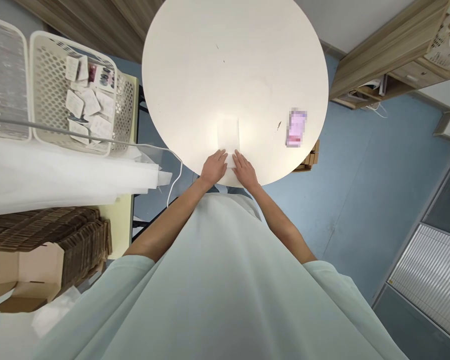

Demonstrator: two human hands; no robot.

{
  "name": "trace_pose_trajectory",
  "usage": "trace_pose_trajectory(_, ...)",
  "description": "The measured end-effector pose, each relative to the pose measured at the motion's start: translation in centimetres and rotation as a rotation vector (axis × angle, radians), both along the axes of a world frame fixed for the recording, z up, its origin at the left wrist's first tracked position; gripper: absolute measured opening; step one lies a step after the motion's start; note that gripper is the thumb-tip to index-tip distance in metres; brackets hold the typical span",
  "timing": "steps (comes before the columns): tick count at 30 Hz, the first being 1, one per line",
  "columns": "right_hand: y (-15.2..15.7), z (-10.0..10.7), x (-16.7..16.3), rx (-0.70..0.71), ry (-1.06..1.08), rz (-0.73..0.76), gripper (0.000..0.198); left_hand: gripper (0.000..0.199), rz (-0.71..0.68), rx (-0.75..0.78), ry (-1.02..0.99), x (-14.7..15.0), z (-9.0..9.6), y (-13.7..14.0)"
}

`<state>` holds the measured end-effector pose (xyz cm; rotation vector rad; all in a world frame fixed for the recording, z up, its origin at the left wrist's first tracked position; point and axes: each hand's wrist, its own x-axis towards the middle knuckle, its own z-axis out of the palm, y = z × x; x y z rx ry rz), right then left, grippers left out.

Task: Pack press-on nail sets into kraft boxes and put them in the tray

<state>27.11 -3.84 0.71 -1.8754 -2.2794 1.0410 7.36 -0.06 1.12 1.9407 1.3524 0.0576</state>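
While both sets of fingers lie flat and only slightly spread, they press on the near end of a white sheet [228,137] that rests on the round white table [210,65]. The left hand [214,167] covers the sheet's near left corner, fingers pointing away from the person; the right hand [244,170] covers the near right corner, and the two hands sit just beside each other, nearly touching at the thumbs. Neither hand is closed on anything (palms down, nothing pinched). The sheet lies close to the table's near edge, roughly at its middle, and is hard to tell from the pale tabletop. To the right on the table, well apart from the hands, lies a small pink and purple item [296,128], blurred. Off to the left stands a perforated basket [48,95] holding small white packets [90,102], with flat cardboard boxes [45,235] stacked nearer the person.
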Motion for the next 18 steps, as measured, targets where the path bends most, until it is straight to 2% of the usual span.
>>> trace_pose_trajectory(4, -3.3, 0.2, 0.4, -0.02, 0.025, 0.055, 0.06, 0.06, -0.04, -0.037, -0.042, -1.6, 0.1, -3.4)
trace_pose_trajectory(7, -4.3, 0.8, 0.7, -0.036, 0.071, 0.043, 0.059, 0.067, -0.034, -0.067, -0.057, -2.2, 0.1, -4.1)
trace_pose_trajectory(10, -3.8, 1.2, 0.8, -0.04, 0.118, -0.058, 0.059, 0.063, 0.034, -0.112, -0.057, -2.1, 0.2, -3.2)
trace_pose_trajectory(14, -1.5, 1.3, 0.5, -0.078, 0.128, -0.267, 0.057, 0.046, 0.204, -0.187, -0.038, -1.6, 0.1, -0.8)
trace_pose_trajectory(18, 1.2, 0.7, 0.1, -0.092, 0.162, -0.355, 0.052, 0.038, 0.379, -0.283, 0.056, -1.0, -0.8, 1.2)
